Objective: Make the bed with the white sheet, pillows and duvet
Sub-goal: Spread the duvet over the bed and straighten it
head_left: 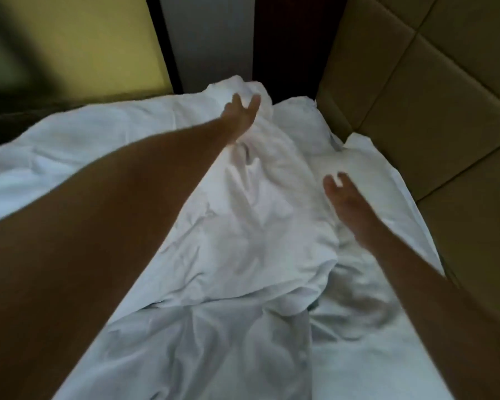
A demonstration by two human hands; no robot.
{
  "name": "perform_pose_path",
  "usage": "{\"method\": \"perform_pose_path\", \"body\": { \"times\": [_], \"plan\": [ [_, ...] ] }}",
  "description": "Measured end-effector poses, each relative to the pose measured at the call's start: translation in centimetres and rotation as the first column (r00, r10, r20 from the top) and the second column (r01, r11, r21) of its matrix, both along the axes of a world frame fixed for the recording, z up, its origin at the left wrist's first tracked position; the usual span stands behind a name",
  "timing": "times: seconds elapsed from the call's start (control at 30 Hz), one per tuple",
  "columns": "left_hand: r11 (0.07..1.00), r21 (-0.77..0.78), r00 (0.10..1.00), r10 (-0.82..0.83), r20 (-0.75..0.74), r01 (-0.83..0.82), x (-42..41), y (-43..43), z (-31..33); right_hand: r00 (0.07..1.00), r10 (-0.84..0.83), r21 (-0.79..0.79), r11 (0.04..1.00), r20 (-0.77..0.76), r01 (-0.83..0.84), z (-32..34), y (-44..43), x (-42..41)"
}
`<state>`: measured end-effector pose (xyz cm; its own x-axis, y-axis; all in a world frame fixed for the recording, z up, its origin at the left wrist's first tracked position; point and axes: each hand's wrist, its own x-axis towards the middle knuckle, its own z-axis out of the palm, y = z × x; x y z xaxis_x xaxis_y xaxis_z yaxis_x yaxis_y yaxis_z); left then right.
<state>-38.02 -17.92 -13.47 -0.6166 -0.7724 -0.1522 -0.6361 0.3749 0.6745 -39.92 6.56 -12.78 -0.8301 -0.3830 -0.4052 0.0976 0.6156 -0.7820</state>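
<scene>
A crumpled white duvet (243,226) lies bunched across the bed, over a flatter white sheet (367,174) that shows along the right side. My left hand (241,116) reaches far forward over the duvet's far bunched end, fingers spread and holding nothing. My right hand (344,197) stretches out above the duvet near the sheet's right edge, fingers also spread and empty. No pillow can be told apart from the folds. The picture is blurred.
A padded tan headboard (416,96) runs along the bed's right side. A dark wooden panel (289,47) and a yellow wall (98,44) stand beyond the far end. Something dark sits at the left edge (0,111).
</scene>
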Motion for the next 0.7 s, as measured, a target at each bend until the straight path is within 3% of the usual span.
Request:
{"method": "perform_pose_path", "body": {
  "times": [0.03, 0.1, 0.2, 0.27, 0.33, 0.4, 0.47, 0.53, 0.6, 0.7],
  "plan": [
    [0.964, 0.261, 0.995, 0.074, -0.063, -0.055, 1.0, 1.2, -0.9, 0.998, -0.02, -0.001, 1.0, 0.052, 0.02, -2.4, 1.6, 1.9],
    [0.995, 0.095, 0.999, -0.027, 0.047, 0.022, 3.9, 5.1, -3.2, 0.994, -0.1, -0.041, 0.994, 0.039, 0.102, -6.3, 3.6, 5.9],
    [0.997, 0.073, 0.998, -0.005, 0.065, 0.001, 11.0, 10.7, -8.6, 0.989, -0.147, -0.054, 0.988, 0.0, 0.147, -9.7, 4.5, 12.0],
    [0.949, 0.312, 0.975, -0.106, 0.197, 0.04, 15.6, 15.4, -9.5, 0.985, -0.154, 0.009, 0.988, 0.072, 0.154, -11.1, 4.8, 16.6],
    [0.776, 0.63, 0.958, -0.161, 0.235, -0.025, 18.2, 19.1, -9.6, 0.96, -0.146, 0.077, 0.988, 0.238, 0.131, -12.8, 5.7, 20.3],
    [0.676, 0.735, 0.937, -0.219, 0.273, -0.056, 19.2, 21.3, -9.3, 0.856, -0.226, 0.076, 0.974, 0.466, 0.216, -12.6, 7.1, 23.1],
    [0.749, 0.661, 0.923, -0.274, 0.27, 0.029, 19.2, 22.7, -9.4, 0.744, -0.182, 0.021, 0.975, 0.642, 0.221, -10.8, 8.9, 25.1],
    [0.804, 0.589, 0.948, -0.241, 0.207, 0.075, 18.9, 23.6, -8.2, 0.725, -0.144, 0.008, 0.982, 0.673, 0.188, -8.8, 11.3, 24.6],
    [0.819, 0.568, 0.984, -0.158, 0.086, 0.082, 17.8, 24.1, -5.9, 0.78, -0.148, 0.035, 0.986, 0.608, 0.16, -5.2, 12.9, 21.8],
    [0.821, 0.559, 0.99, -0.045, -0.137, 0.115, 15.3, 24.2, 0.2, 0.915, -0.086, -0.031, 0.994, 0.395, 0.107, 2.2, 13.9, 17.7]
  ]
}}
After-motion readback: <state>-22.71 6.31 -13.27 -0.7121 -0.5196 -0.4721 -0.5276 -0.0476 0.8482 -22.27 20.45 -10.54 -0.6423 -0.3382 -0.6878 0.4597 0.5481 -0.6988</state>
